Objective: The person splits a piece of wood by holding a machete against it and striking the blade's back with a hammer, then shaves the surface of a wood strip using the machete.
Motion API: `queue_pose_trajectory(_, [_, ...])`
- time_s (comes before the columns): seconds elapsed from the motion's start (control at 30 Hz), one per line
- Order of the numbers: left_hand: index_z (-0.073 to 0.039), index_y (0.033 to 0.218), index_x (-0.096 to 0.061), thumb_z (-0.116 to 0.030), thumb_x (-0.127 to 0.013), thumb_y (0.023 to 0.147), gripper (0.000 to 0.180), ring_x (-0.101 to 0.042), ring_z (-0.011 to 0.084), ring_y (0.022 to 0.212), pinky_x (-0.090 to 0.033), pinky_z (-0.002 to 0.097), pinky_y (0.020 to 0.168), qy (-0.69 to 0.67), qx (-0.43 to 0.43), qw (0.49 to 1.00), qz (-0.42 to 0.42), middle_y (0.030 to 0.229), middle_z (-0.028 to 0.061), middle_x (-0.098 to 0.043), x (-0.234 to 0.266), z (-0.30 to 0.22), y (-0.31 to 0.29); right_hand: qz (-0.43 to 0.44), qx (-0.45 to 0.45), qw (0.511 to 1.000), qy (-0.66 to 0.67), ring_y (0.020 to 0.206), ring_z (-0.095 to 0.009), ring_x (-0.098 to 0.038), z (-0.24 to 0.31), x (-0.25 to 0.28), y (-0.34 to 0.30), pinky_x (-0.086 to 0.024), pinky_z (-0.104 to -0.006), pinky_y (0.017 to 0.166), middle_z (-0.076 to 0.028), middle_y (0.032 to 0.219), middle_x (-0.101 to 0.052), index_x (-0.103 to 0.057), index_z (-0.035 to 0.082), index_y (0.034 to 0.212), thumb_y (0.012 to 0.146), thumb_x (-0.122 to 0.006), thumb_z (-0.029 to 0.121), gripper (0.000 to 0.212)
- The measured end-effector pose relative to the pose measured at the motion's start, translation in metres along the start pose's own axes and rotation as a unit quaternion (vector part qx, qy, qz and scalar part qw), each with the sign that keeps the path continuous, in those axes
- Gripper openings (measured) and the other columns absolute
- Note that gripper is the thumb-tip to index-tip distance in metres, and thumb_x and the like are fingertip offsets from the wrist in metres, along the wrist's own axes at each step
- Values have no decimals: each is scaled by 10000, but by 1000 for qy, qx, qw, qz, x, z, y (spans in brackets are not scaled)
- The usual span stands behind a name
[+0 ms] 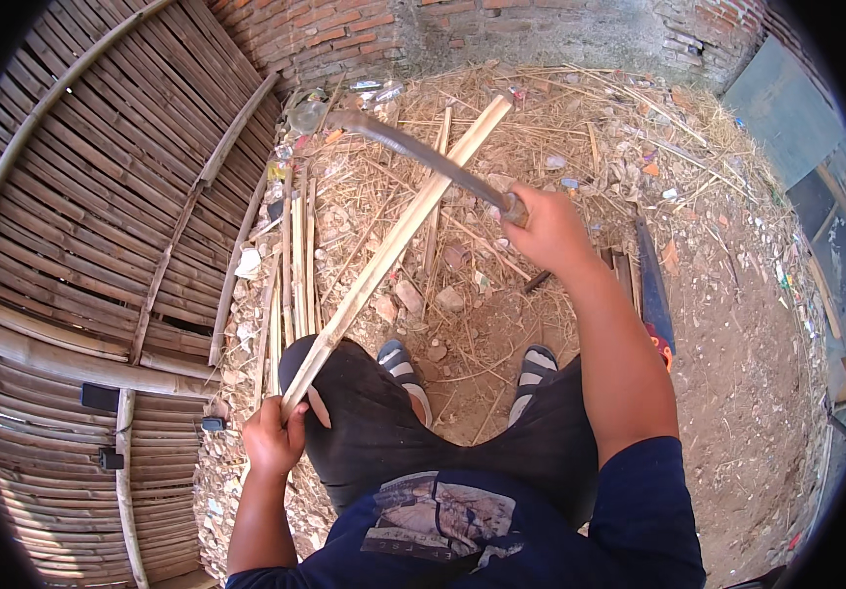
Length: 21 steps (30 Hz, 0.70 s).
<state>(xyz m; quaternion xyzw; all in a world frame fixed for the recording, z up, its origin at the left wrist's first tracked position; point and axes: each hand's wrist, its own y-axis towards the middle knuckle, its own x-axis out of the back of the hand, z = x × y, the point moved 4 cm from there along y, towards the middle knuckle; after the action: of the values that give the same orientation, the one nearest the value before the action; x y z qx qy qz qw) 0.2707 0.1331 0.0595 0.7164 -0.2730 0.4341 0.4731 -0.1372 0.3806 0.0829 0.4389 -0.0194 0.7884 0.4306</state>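
My left hand (272,438) is closed around the lower end of a long, pale split bamboo strip (372,265), beside my left knee. The strip slants up and away to the right, its far end above the littered ground. In my right hand (548,231), closed on the handle, is a machete (421,152) with a dark blade that curves at the tip. Its blade points to the far left and crosses over the upper part of the strip. Whether blade and strip touch, I cannot tell.
Several split bamboo strips (299,260) lie left of my feet. A handsaw (653,275) with an orange-and-black handle rests on the right. A slatted bamboo wall (99,196) stands left, a brick wall (364,39) at the back. Straw, stones and litter cover the ground.
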Motion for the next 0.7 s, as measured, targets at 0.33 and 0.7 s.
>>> queue_pose_trajectory(0.33, [-45,907,-623,-252,-779,889,260,-605,381,533,-466,457,495,-15,-10,1000,-10,617,157,-590,-2,-6,-7,83,260,955,-118,726,-320,-705,77,-44,-30,-567,-444,651,-108,779,-681,-632,116,945,806,-746,171,187])
queue_pose_trajectory(0.7, [-1,987,-626,-245,-728,953,267,-616,319,523,-477,410,510,-40,21,999,8,630,148,-616,10,2,-6,-4,52,999,2,767,-370,-695,17,-10,-9,-533,-474,674,-150,803,-686,-633,86,987,802,-757,191,246])
